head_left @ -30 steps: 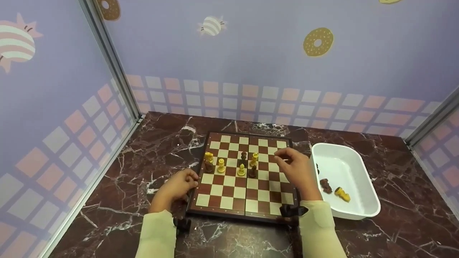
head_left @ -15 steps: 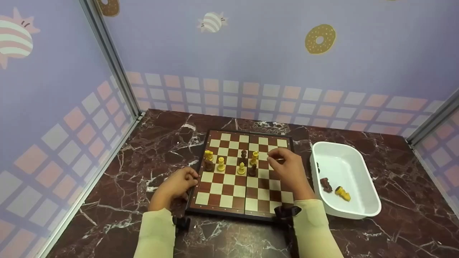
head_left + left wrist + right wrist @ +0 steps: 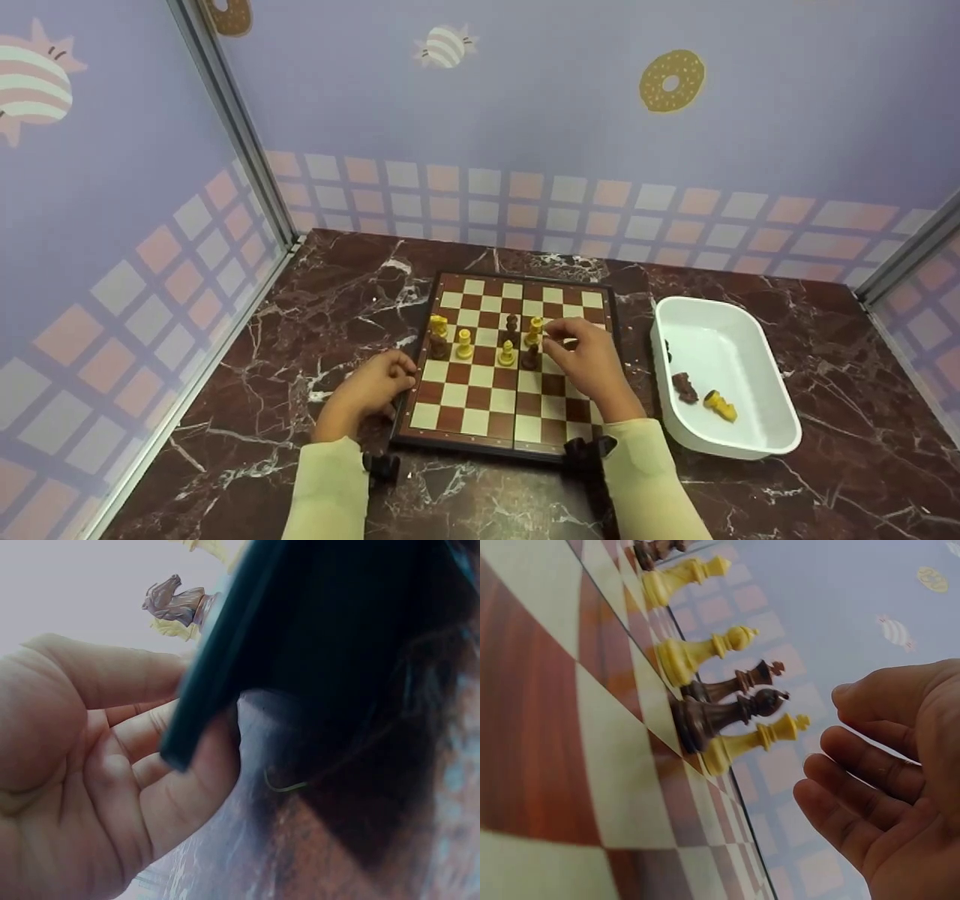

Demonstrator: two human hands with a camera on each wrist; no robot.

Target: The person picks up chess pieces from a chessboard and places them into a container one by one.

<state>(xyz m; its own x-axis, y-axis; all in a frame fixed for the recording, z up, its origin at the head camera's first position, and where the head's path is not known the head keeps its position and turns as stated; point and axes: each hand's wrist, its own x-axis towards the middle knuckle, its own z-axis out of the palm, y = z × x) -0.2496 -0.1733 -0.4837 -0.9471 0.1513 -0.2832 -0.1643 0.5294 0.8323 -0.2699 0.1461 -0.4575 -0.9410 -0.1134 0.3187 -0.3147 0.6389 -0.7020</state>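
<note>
A folding chessboard (image 3: 471, 401) lies on the table. My left hand (image 3: 373, 388) grips its left edge, with the thumb on one face and fingers behind in the left wrist view. My right hand (image 3: 589, 360) hovers beside the yellow king (image 3: 757, 741), fingers loosely bent and holding nothing; a gap separates them in the right wrist view. Around that king stand a dark bishop (image 3: 724, 716), a dark king (image 3: 759, 677) and a yellow bishop (image 3: 705, 652). Farther left are another yellow piece (image 3: 464, 345), a dark knight (image 3: 174, 601) and a yellow knight (image 3: 439, 325).
To the board's right stands a white tray (image 3: 780, 409). Inside lie a yellow piece (image 3: 721, 406), a brown piece (image 3: 685, 388) and a dark piece partly hidden by the near wall. Patterned panels (image 3: 480, 112) enclose the marble-look table (image 3: 337, 300).
My right hand has moved left across the board to the yellow king. The left hand stays at the board's edge, and the chess pieces have not visibly moved.
</note>
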